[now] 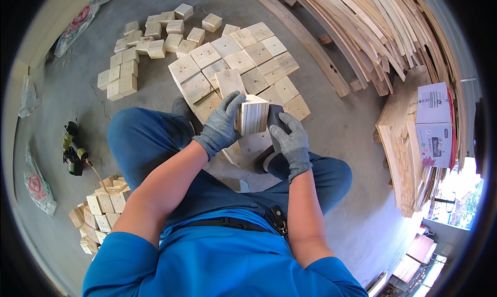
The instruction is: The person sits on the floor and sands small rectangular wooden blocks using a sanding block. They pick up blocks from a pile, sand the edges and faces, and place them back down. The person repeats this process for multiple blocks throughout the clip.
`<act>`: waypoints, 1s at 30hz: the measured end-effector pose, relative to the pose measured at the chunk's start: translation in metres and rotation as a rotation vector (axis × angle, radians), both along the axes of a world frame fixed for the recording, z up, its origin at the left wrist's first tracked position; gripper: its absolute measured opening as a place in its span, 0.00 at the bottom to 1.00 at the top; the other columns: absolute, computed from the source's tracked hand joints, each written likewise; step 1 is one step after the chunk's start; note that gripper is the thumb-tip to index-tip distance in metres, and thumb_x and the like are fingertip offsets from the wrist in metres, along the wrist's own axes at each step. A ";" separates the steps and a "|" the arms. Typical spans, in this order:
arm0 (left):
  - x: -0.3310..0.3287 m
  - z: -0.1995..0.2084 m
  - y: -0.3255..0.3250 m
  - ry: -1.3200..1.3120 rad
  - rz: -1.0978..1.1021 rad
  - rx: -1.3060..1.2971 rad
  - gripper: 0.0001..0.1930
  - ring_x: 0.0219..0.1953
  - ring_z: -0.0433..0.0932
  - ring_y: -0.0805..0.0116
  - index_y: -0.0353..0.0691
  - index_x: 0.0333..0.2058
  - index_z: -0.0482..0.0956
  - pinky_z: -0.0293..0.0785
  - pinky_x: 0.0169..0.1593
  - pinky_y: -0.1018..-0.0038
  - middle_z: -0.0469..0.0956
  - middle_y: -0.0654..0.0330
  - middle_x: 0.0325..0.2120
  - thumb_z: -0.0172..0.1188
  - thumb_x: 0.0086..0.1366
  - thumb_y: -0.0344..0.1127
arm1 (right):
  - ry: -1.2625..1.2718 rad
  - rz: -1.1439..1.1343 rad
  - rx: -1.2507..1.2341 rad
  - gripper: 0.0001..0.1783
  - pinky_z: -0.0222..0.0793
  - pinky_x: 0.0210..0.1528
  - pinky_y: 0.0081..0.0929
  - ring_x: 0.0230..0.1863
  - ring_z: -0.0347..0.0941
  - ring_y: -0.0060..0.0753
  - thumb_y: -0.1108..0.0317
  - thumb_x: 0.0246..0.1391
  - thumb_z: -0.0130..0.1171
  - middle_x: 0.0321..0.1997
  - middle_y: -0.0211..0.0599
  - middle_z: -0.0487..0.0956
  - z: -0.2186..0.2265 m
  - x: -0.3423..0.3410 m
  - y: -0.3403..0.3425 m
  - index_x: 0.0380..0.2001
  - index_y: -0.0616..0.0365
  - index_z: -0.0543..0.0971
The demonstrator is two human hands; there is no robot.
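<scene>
A pale wooden block (254, 116) with layered edges is held up between my knees. My left hand (223, 122), in a grey knit glove, grips it from the left side. In my right hand (291, 142), gloved the same way, is a dark grey flat block (274, 116), its face up against the right side of the wooden block. I cannot make out its exact kind. Just beyond my hands lies a close-set group of wooden blocks (253, 81), with one loose block (230, 81) on top. Another block (254, 143) shows below my hands, partly hidden.
Loose blocks (157, 48) lie scattered at the far left, and more are stacked (106, 206) by my left elbow. A corded power tool (72, 149) rests on the floor at left. Long timber strips (362, 28) fill the far right, near a cardboard box (434, 125).
</scene>
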State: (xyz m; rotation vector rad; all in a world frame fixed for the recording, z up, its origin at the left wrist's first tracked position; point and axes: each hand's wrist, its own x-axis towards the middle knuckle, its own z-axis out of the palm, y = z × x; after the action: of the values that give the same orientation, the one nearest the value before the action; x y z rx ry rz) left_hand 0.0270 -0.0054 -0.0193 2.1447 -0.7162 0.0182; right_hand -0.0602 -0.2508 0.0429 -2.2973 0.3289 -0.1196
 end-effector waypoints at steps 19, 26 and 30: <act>-0.006 -0.008 0.002 -0.037 -0.091 -0.121 0.66 0.74 0.64 0.38 0.43 0.77 0.56 0.66 0.76 0.53 0.60 0.39 0.73 0.88 0.43 0.48 | 0.050 0.030 -0.083 0.30 0.68 0.75 0.43 0.70 0.75 0.53 0.59 0.56 0.76 0.67 0.54 0.81 -0.038 -0.017 0.006 0.58 0.62 0.84; -0.014 -0.017 -0.004 0.276 -0.013 -0.111 0.69 0.71 0.69 0.47 0.36 0.78 0.49 0.65 0.77 0.59 0.67 0.46 0.70 0.87 0.46 0.49 | 0.061 0.022 -0.090 0.30 0.69 0.75 0.43 0.70 0.75 0.53 0.60 0.56 0.77 0.68 0.53 0.80 -0.045 -0.026 0.004 0.59 0.63 0.84; -0.011 -0.028 -0.005 0.332 -0.003 -0.102 0.69 0.70 0.71 0.52 0.32 0.77 0.50 0.65 0.77 0.60 0.70 0.47 0.68 0.87 0.47 0.52 | 0.062 -0.054 -0.020 0.31 0.69 0.74 0.41 0.69 0.76 0.53 0.61 0.55 0.78 0.68 0.53 0.79 -0.043 -0.031 0.002 0.59 0.63 0.84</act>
State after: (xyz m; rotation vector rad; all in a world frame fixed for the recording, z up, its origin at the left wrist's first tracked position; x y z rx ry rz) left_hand 0.0162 -0.0105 -0.0470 1.9841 -0.5124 -0.2908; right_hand -0.0914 -0.2487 0.0003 -2.3161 0.4227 -0.0797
